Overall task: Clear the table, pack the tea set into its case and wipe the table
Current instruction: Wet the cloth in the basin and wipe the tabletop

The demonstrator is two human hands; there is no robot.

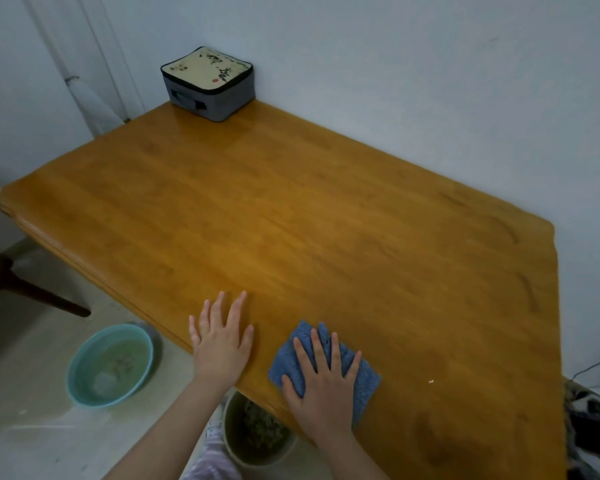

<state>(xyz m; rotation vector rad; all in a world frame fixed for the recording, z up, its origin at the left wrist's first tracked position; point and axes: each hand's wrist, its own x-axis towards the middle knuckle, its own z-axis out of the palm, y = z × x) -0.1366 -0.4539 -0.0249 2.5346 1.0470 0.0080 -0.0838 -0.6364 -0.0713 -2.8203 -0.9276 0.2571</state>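
Note:
A blue cloth [364, 386] lies flat near the front edge of the wooden table [291, 209]. My right hand [323, 389] presses on it with straight, spread fingers. My left hand [220, 341] rests flat on the bare table just left of the cloth, fingers spread. The grey zipped tea set case [210, 84], with a cream printed lid, stands closed at the far left corner against the wall.
On the floor to the left sits a teal basin [110, 365] with water. A bin [257, 434] with scraps stands under the table's front edge. A dark chair leg [32, 292] is at far left. A small white crumb [431, 381] lies right of the cloth.

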